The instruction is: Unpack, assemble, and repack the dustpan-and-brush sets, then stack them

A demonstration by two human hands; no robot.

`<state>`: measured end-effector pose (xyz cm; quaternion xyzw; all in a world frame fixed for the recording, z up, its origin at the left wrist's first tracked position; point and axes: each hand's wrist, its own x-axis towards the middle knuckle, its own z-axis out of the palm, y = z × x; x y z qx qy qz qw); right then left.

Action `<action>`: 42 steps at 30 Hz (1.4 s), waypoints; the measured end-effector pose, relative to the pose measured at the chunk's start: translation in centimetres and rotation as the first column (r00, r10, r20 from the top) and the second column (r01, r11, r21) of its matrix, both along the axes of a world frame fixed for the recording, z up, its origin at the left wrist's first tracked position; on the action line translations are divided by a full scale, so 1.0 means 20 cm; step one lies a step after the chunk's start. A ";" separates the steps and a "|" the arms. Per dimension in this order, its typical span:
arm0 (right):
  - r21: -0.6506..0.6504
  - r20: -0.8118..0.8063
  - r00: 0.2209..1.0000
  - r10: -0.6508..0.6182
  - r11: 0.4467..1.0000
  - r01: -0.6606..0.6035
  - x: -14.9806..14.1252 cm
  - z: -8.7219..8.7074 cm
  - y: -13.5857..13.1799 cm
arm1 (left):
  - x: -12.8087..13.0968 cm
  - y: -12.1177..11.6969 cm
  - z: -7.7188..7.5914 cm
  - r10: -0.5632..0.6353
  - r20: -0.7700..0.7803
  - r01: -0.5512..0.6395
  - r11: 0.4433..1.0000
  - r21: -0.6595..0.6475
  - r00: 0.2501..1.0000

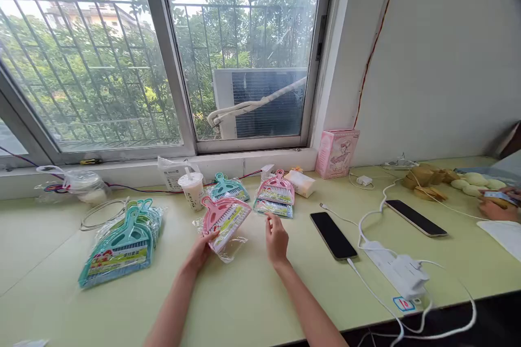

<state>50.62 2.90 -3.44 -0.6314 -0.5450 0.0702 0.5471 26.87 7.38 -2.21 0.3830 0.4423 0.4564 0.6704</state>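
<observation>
My left hand (200, 249) grips the lower left edge of a pink dustpan and brush set (223, 219) in clear plastic wrapping, tilted above the table. My right hand (277, 239) is apart from it, fingers curled together; whether they pinch anything is hidden. Just beyond the right hand lies another pink dustpan and brush set (277, 191), partly over a blue-edged one. A green set (228, 187) lies behind the held one. To the left, several wrapped green dustpan and brush sets (122, 246) are stacked overlapping.
A lidded drink cup (191, 191) stands behind the held set. Right of my hands are a phone (332, 236) on a cable, a power strip (382, 260) and a second phone (415, 218). A pink box (337, 153) stands by the wall. Another person's hand (500, 207) is at far right.
</observation>
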 end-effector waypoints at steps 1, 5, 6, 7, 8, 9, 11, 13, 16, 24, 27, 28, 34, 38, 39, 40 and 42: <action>0.046 0.069 0.997 -0.016 0.999 0.012 0.01 0.00 0.00 | -0.03 0.01 0.00 -0.004 -0.001 0.004 1.000 -0.014 1.000; 0.111 0.296 0.950 0.102 0.984 -0.140 0.03 -0.03 0.01 | -0.10 0.03 0.01 -0.043 -0.018 0.043 0.999 -0.005 0.999; 0.114 0.323 0.936 0.141 0.976 -0.187 0.03 -0.04 0.02 | -0.11 0.02 0.01 -0.058 -0.021 0.058 0.998 -0.006 0.998; 0.117 0.340 0.924 0.176 0.967 -0.227 0.02 -0.04 0.02 | -0.11 0.02 0.01 -0.076 -0.023 0.076 0.997 -0.012 0.997; 0.117 0.351 0.913 0.208 0.958 -0.263 0.02 -0.05 0.02 | -0.12 0.01 0.01 -0.098 -0.024 0.097 0.995 -0.022 0.995; 0.114 0.359 0.902 0.240 0.948 -0.297 0.02 -0.05 0.03 | -0.12 0.01 0.01 -0.122 -0.025 0.121 0.992 -0.033 0.992; 0.102 0.377 0.873 0.309 0.923 -0.370 0.02 -0.04 0.04 | -0.12 0.01 0.00 -0.177 -0.026 0.175 0.982 -0.066 0.984; 0.085 0.375 0.839 0.394 0.887 -0.455 0.02 -0.02 0.04 | -0.12 0.01 -0.01 -0.223 -0.029 0.219 0.971 -0.101 0.974; 0.056 0.264 0.816 0.514 0.837 -0.544 0.04 0.02 0.03 | -0.12 0.02 -0.03 -0.258 -0.032 0.253 0.961 -0.115 0.966; -0.033 0.176 0.839 0.515 0.855 -0.518 0.13 0.00 0.00 | -0.08 -0.01 0.01 -0.339 -0.010 0.337 0.938 -0.079 0.941; -0.081 0.218 0.830 0.513 0.857 -0.508 0.15 -0.03 -0.01 | -0.06 -0.02 0.03 -0.356 -0.025 0.353 0.932 -0.082 0.934; -0.097 0.228 0.830 0.509 0.860 -0.500 0.16 -0.03 -0.02 | -0.06 -0.02 0.04 -0.359 -0.041 0.354 0.931 -0.091 0.932; -0.148 0.154 0.847 0.509 0.860 -0.489 0.17 -0.05 -0.06 | -0.07 0.04 0.01 -0.405 -0.083 0.395 0.912 -0.113 0.911; -0.093 0.089 0.869 0.487 0.872 -0.480 0.17 -0.04 -0.04 | -0.05 0.11 0.00 -0.386 -0.108 0.373 0.919 -0.125 0.916; -0.075 0.082 0.872 0.483 0.875 -0.478 0.17 -0.03 -0.03 | -0.04 0.13 0.00 -0.377 -0.120 0.362 0.923 -0.129 0.918; -0.058 0.076 0.874 0.481 0.877 -0.478 0.17 -0.03 -0.03 | -0.03 0.14 0.00 -0.370 -0.128 0.354 0.926 -0.132 0.920; -0.027 0.066 0.878 0.475 0.880 -0.474 0.18 -0.03 -0.03 | -0.02 0.15 0.00 -0.364 -0.129 0.349 0.929 -0.127 0.922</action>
